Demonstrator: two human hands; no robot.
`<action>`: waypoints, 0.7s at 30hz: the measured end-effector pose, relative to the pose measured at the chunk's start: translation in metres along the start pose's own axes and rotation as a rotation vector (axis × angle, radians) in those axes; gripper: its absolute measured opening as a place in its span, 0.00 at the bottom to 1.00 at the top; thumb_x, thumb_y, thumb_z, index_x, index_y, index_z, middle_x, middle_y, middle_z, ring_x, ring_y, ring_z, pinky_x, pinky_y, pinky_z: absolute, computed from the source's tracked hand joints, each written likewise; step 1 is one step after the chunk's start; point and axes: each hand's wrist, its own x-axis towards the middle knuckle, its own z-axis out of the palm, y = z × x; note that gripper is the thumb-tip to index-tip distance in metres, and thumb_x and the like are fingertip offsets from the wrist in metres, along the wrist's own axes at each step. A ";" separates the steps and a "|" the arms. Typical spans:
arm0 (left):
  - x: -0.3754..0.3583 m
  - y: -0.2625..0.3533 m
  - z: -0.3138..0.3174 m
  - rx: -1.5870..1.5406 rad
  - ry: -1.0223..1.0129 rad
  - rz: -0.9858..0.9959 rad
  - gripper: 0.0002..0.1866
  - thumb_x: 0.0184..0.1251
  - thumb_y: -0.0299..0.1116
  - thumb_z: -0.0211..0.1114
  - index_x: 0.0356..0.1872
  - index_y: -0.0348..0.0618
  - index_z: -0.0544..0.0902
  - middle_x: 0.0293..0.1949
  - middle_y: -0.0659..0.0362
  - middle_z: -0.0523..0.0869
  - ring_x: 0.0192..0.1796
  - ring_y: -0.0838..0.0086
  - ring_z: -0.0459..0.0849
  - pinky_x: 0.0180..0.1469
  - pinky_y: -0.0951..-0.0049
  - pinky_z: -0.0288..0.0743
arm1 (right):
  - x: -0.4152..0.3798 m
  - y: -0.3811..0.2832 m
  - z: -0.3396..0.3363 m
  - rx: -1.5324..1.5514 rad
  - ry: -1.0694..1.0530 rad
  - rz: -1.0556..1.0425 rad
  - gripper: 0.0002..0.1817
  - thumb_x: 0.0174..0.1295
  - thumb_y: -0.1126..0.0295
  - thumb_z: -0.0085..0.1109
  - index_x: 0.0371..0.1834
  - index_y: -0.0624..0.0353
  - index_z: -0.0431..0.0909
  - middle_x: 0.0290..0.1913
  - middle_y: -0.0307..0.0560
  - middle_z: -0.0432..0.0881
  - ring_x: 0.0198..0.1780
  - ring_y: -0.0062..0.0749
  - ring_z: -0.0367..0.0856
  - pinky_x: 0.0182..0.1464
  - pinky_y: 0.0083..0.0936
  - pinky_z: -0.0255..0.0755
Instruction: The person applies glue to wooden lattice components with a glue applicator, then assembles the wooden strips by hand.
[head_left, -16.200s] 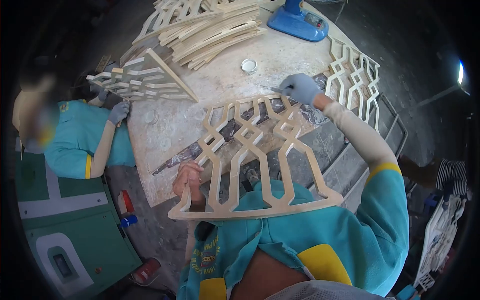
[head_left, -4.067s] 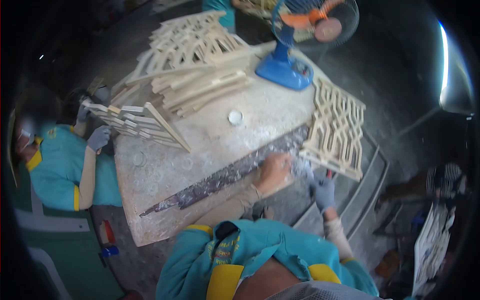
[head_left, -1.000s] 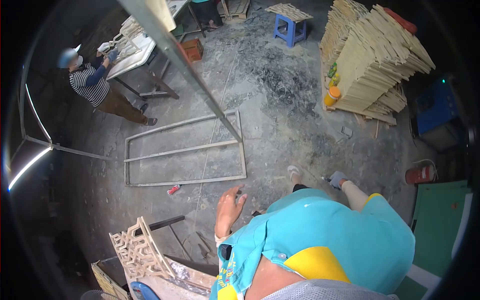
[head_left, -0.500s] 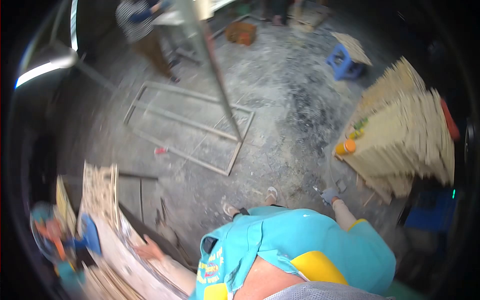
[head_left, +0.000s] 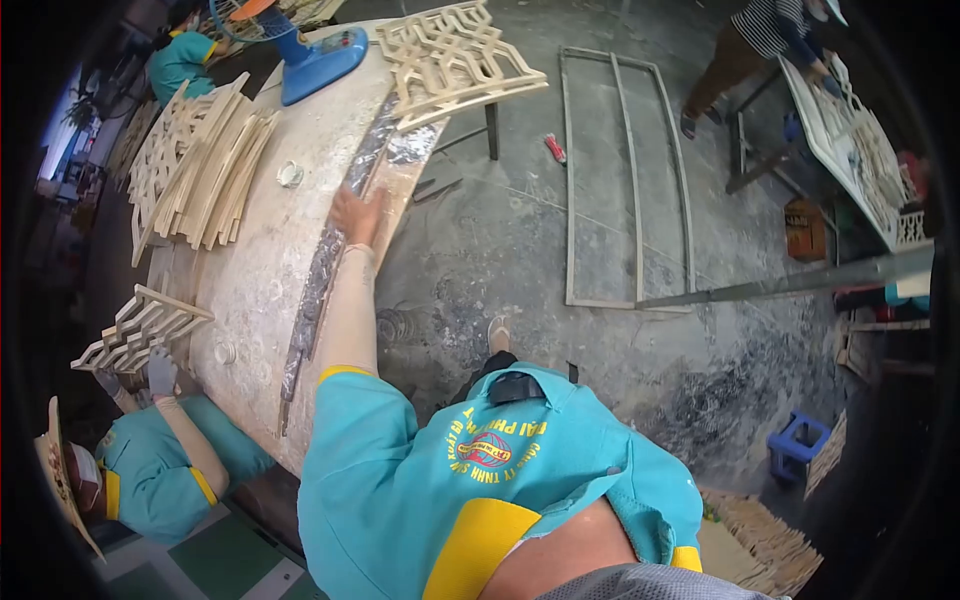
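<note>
My left hand (head_left: 358,215) is bare and rests on the edge of a pale work table (head_left: 290,235), its fingers apart and nothing held. Beneath it runs a dark, shiny strip (head_left: 318,285) along the table's edge. A wooden lattice panel (head_left: 455,60) lies beyond the hand at the far end, partly overhanging. Left of the hand, a small round lid-like item (head_left: 290,174) sits on the tabletop, with a stack of lattice pieces (head_left: 205,165) behind it. My right hand is out of view.
A blue-based fan (head_left: 320,65) stands on the table. At left, a co-worker (head_left: 165,460) with gloved hands holds a lattice piece (head_left: 140,325). Another person (head_left: 755,45) works at a far table (head_left: 840,150). A metal frame (head_left: 630,180) and a red can (head_left: 555,148) are on the floor.
My view has turned left, bringing the work table and the co-worker into sight. My gloved right hand, earlier low at right with a small tool-like item, has left the view. My left hand stays at the table edge.
</note>
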 end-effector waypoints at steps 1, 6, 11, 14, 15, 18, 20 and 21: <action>0.001 0.010 0.005 -0.011 0.047 0.088 0.51 0.52 0.65 0.69 0.72 0.43 0.64 0.71 0.46 0.66 0.74 0.46 0.58 0.73 0.46 0.52 | 0.004 -0.009 0.010 -0.025 0.010 -0.051 0.08 0.61 0.71 0.57 0.31 0.62 0.84 0.16 0.41 0.76 0.16 0.26 0.75 0.18 0.26 0.67; 0.022 0.073 0.004 0.022 -0.083 0.249 0.44 0.50 0.63 0.72 0.61 0.39 0.77 0.64 0.46 0.74 0.69 0.49 0.65 0.68 0.50 0.59 | 0.016 -0.159 0.007 -0.182 -0.102 -0.075 0.09 0.60 0.73 0.58 0.38 0.65 0.85 0.18 0.41 0.78 0.17 0.25 0.76 0.18 0.26 0.68; 0.042 0.105 0.017 0.127 -0.164 0.013 0.40 0.46 0.63 0.74 0.54 0.39 0.83 0.63 0.44 0.74 0.68 0.50 0.67 0.67 0.52 0.60 | 0.017 -0.225 0.041 0.060 -0.093 0.016 0.10 0.63 0.75 0.57 0.44 0.64 0.85 0.21 0.42 0.79 0.19 0.24 0.76 0.18 0.24 0.67; 0.046 0.111 0.020 0.115 -0.130 -0.077 0.39 0.44 0.62 0.75 0.51 0.40 0.85 0.60 0.45 0.78 0.67 0.51 0.69 0.68 0.55 0.60 | 0.016 -0.217 0.060 0.078 -0.126 0.042 0.11 0.63 0.74 0.58 0.46 0.63 0.85 0.23 0.45 0.81 0.19 0.26 0.78 0.20 0.26 0.69; 0.050 0.110 0.018 0.074 -0.169 -0.126 0.38 0.43 0.62 0.76 0.51 0.41 0.85 0.59 0.45 0.79 0.66 0.51 0.70 0.68 0.56 0.61 | 0.017 -0.206 0.069 0.066 -0.153 0.048 0.12 0.62 0.73 0.59 0.46 0.64 0.85 0.24 0.47 0.82 0.20 0.28 0.79 0.21 0.28 0.71; 0.059 0.112 0.011 -0.017 -0.200 -0.188 0.38 0.41 0.60 0.77 0.49 0.38 0.86 0.55 0.43 0.82 0.64 0.49 0.74 0.65 0.56 0.66 | 0.048 -0.109 0.089 -0.257 -0.109 -0.271 0.13 0.61 0.72 0.62 0.47 0.64 0.85 0.28 0.51 0.85 0.23 0.32 0.82 0.26 0.32 0.75; 0.068 0.103 0.012 -0.059 -0.197 -0.212 0.38 0.41 0.58 0.78 0.48 0.35 0.86 0.53 0.40 0.84 0.62 0.47 0.77 0.63 0.56 0.70 | 0.036 -0.114 0.088 -0.322 -0.141 -0.142 0.14 0.60 0.71 0.63 0.47 0.64 0.85 0.29 0.53 0.86 0.24 0.34 0.83 0.27 0.33 0.75; 0.078 0.092 0.021 -0.112 -0.224 -0.205 0.37 0.41 0.57 0.79 0.46 0.34 0.86 0.51 0.39 0.85 0.59 0.48 0.80 0.62 0.56 0.71 | 0.028 -0.125 0.083 -0.392 -0.177 -0.020 0.14 0.60 0.70 0.64 0.47 0.64 0.86 0.31 0.55 0.87 0.26 0.35 0.84 0.29 0.35 0.76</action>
